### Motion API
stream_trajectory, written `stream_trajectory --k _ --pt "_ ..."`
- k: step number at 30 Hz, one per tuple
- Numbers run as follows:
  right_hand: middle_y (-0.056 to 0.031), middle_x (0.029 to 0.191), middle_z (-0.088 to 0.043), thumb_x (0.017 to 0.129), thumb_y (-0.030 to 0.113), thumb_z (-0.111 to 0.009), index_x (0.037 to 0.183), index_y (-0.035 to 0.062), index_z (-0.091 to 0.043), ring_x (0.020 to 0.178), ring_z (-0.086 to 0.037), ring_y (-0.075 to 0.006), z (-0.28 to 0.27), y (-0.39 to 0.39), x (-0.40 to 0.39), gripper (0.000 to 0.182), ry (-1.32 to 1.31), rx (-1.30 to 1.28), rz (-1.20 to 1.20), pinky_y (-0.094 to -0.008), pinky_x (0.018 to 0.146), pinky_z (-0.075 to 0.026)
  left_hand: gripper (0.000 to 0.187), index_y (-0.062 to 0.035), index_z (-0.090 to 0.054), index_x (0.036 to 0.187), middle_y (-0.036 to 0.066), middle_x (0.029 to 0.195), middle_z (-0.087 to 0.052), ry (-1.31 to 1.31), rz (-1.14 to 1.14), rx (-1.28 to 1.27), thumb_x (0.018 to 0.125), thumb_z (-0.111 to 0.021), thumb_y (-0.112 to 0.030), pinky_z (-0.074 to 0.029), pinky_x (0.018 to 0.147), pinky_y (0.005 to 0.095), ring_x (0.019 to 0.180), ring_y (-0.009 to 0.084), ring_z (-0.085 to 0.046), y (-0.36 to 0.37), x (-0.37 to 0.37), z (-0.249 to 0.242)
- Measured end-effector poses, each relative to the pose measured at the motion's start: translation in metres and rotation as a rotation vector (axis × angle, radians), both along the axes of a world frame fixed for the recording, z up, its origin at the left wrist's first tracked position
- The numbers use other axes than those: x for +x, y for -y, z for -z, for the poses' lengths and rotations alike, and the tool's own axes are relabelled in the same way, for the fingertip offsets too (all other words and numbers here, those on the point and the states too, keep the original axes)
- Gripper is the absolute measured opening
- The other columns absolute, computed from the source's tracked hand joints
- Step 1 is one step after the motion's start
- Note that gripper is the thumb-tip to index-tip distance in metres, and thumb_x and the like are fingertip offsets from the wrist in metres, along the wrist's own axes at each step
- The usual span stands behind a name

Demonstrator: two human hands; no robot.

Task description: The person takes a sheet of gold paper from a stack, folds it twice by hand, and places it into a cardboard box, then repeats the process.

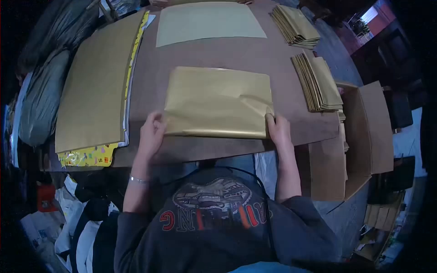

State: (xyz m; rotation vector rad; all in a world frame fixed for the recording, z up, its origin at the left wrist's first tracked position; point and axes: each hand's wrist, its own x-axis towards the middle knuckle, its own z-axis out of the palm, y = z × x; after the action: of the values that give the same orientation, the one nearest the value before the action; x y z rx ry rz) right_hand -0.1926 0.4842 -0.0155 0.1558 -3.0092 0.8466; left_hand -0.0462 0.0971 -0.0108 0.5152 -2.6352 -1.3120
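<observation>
A folded sheet of shiny gold wrapping paper (214,100) lies at the middle of the table, its fold along the near edge and some creases toward the right. My left hand (152,134) is at the sheet's near left corner, fingers curled against the edge and slightly blurred. At the near right corner, my right hand (278,129) pinches the paper, thumb on top and the other fingers mostly hidden below. A large pale sheet (209,22) lies flat beyond the gold one.
Folded gold paper sits in two stacks, one at the far right (296,25) and one nearer (318,84). An open cardboard box (327,168) stands beside the table's right edge. Left of me, a big brown sheet (95,86) covers yellow printed paper (88,155).
</observation>
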Motion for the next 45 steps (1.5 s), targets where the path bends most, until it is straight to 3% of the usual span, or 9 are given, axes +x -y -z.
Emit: stream_trajectory --k 5,6,10,12,15,24,27,41,45 --pt "-0.0304 0.086 -0.063 0.093 0.03 -0.05 0.083 -0.0044 -0.066 0.086 -0.06 -0.048 -0.005 -0.004 0.004 0.039 0.026 0.019 0.028 -0.0532 0.079 -0.047 0.054 -0.0012 -0.045 0.134 0.01 0.084 -0.065 -0.13 0.033 0.043 0.088 -0.066 -0.018 -0.05 0.073 0.0305 0.074 0.017 -0.06 -0.007 0.002 0.007" --pt "-0.0302 0.087 -0.063 0.094 0.029 -0.049 0.085 -0.0041 -0.066 0.086 -0.06 -0.048 -0.004 -0.005 0.005 0.038 0.018 0.029 0.012 -0.053 0.079 -0.047 0.059 -0.0014 -0.043 0.136 0.014 0.095 -0.067 -0.079 0.115 0.049 0.086 -0.068 -0.019 -0.051 0.078 0.0332 0.079 0.0206 -0.063 -0.008 0.007 0.001" --pt "-0.0301 0.09 -0.062 0.094 0.027 -0.048 0.088 -0.0043 -0.065 0.088 -0.06 -0.048 -0.009 -0.004 0.005 0.036 0.049 0.026 0.004 -0.053 0.081 -0.047 0.059 -0.0015 -0.045 0.134 0.018 0.104 -0.067 0.214 0.08 -0.053 0.083 -0.069 -0.019 -0.052 0.081 0.036 0.088 0.0261 -0.067 -0.003 0.006 -0.007" --pt "-0.03 0.091 -0.062 0.094 0.027 -0.047 0.089 -0.0042 -0.065 0.089 -0.059 -0.048 -0.008 -0.004 0.005 0.036 0.062 0.027 0.0 -0.053 0.082 -0.046 0.054 -0.0042 -0.049 0.132 0.006 0.071 -0.056 0.071 0.086 -0.106 0.083 -0.071 -0.014 -0.047 0.066 0.029 0.067 0.0151 -0.055 -0.001 0.005 0.0" --pt "-0.0297 0.09 -0.063 0.094 0.027 -0.046 0.09 -0.004 -0.065 0.089 -0.06 -0.0476 -0.003 -0.006 0.002 0.036 0.065 0.054 -0.01 -0.0532 0.083 -0.046 0.047 -0.0031 -0.053 0.126 0.007 0.068 -0.056 0.213 0.047 -0.077 0.084 -0.069 -0.017 -0.048 0.064 0.0306 0.064 0.0171 -0.056 -0.005 0.002 -0.011" --pt "-0.0295 0.088 -0.064 0.094 0.028 -0.046 0.088 -0.0035 -0.067 0.087 -0.061 -0.0475 -0.001 -0.004 0.001 0.039 0.07 0.078 0.003 -0.0532 0.083 -0.047 0.042 -0.0048 -0.057 0.12 0.009 0.071 -0.06 0.187 0.092 -0.278 0.084 -0.068 -0.022 -0.05 0.064 0.0364 0.066 0.0244 -0.062 0.005 0.003 0.014" --pt "-0.0278 0.088 -0.063 0.093 0.029 -0.052 0.089 -0.0032 -0.065 0.089 -0.06 -0.0457 0.0 -0.003 0.0 0.035 0.07 0.093 0.01 -0.051 0.078 -0.048 0.039 -0.0051 -0.059 0.118 0.008 0.071 -0.06 0.15 0.069 -0.289 0.084 -0.067 -0.021 -0.05 0.065 0.037 0.067 0.0251 -0.062 0.005 0.002 0.019" --pt "-0.0285 0.084 -0.062 0.093 0.028 -0.052 0.083 -0.0041 -0.063 0.086 -0.06 -0.0462 0.002 -0.001 -0.003 0.036 0.065 0.119 -0.001 -0.0525 0.076 -0.048 0.038 -0.0072 -0.062 0.114 0.009 0.074 -0.062 0.144 0.078 -0.329 0.081 -0.069 -0.025 -0.051 0.065 0.0386 0.069 0.0265 -0.064 0.001 0.001 0.011" --pt "-0.0273 0.089 -0.065 0.094 0.03 -0.05 0.088 -0.0028 -0.066 0.087 -0.062 -0.0447 -0.007 0.001 -0.002 0.037 0.105 0.162 -0.004 -0.0527 0.079 -0.049 0.041 -0.0085 -0.063 0.115 0.009 0.078 -0.062 0.05 0.119 -0.404 0.078 -0.072 -0.023 -0.051 0.068 0.0377 0.073 0.0252 -0.063 0.007 0.003 0.023"
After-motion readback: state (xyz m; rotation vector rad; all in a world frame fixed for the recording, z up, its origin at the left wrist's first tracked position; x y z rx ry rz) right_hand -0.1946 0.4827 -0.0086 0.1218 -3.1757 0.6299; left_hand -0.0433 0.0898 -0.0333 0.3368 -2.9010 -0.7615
